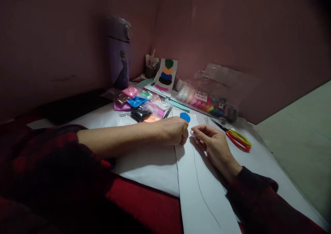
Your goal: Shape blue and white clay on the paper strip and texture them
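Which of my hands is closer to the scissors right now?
Right. Your right hand rests on the paper strip just left of the scissors; your left hand lies farther off, beyond the right one.

White table (144, 165) w/ a paper strip (204, 196) under both hands. Red-yellow scissors (236, 137) lie just right of the right hand; clay packets (137, 104) sit behind the left hand, purple bottle (119, 52) further back.

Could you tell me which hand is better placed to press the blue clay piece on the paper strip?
Left. The left hand rests fisted right beside the blue clay piece, knuckles nearly touching it; the right hand lies lower on the paper strip, farther away.
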Available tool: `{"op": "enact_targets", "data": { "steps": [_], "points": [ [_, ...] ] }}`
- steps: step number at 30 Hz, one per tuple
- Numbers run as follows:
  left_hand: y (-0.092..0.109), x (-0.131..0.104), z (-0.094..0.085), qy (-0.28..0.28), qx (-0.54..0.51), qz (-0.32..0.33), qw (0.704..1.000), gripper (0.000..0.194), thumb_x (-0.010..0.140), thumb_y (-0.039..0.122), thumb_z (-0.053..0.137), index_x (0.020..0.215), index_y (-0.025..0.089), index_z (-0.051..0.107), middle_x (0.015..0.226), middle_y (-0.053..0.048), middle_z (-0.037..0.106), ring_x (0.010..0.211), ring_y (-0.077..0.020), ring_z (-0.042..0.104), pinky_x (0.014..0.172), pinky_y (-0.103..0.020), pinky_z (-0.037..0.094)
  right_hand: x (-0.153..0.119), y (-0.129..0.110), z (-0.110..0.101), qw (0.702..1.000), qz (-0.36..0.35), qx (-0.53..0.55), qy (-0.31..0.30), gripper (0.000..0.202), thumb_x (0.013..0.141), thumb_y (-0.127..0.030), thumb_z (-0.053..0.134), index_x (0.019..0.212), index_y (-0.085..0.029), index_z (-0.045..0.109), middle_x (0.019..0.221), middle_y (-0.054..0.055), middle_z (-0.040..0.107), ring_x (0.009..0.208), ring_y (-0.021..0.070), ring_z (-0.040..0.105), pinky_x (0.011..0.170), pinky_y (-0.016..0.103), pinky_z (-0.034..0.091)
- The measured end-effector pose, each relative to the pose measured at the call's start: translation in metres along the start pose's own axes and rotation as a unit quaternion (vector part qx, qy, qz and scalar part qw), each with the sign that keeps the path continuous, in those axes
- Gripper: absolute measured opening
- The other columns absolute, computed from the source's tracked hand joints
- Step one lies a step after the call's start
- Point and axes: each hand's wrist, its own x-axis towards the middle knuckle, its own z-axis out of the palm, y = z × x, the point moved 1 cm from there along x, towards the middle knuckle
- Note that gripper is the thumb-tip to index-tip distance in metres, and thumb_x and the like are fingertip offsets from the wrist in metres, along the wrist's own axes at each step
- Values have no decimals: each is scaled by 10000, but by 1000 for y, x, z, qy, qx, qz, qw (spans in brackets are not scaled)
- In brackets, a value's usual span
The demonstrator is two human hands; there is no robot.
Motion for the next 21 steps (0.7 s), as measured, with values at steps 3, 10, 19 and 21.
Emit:
{"op": "enact_targets", "data": {
  "steps": [3,10,19,21],
  "points": [
    [0,0,1,20,15,-4,1000,337,676,6,503,770,180,776,852,-33,641,757,-122,578,664,-213,424,-1,0,0,1000,2,-3,1,275,661,-371,835,726,-156,677,506,-39,540,405,36,371,368,163,252],
    [1,0,1,19,9,9,1000,303,667,-3,511,709,164,760,814,-32,640,721,-116,570,642,-215,415,-1,0,1,1000,6,-4,6,269,655,-367,838,725,-160,680,527,-35,555,417,38,386,378,166,264],
    [4,1,-1,10,9,-24,1000,287,659,14,513,712,155,757,829,-35,647,728,-127,566,651,-231,423,-3,-1,1,999,-3,-35,-5,280,688,-387,814,741,-150,673,490,-42,534,395,34,359,384,170,244],
    [1,3,-2,33,-56,-62,996,277,610,-15,487,631,134,719,762,-25,649,688,-115,573,643,-225,437,-4,-2,3,999,-3,-43,-12,288,695,-397,808,754,-148,677,510,-35,545,422,44,395,402,175,285]
  ]
}}
